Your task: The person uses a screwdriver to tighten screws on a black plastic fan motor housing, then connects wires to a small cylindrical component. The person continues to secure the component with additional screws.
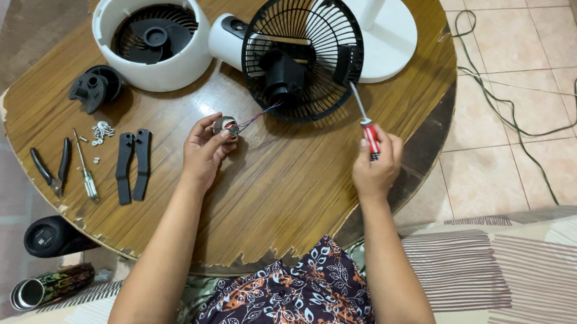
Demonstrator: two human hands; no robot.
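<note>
- We saw a red-handled screwdriver with white marks.
- We logged a black fan grille, white fan housing and white base.
- Motor wires were red and blue.
- Table was brown wood grain.
- Dress was dark with an orange-white leaf print.
- Floor tiles were beige.

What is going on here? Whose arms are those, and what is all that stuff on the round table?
The camera sits on a person's head and looks down, so those are the person's own arms. The left hand holds a small motor with thin wires running to a black fan grille. The right hand holds a red-handled screwdriver, its tip at the grille. On the wooden table also lie a white fan housing, pliers, a second screwdriver, small screws and two black strips.
</note>
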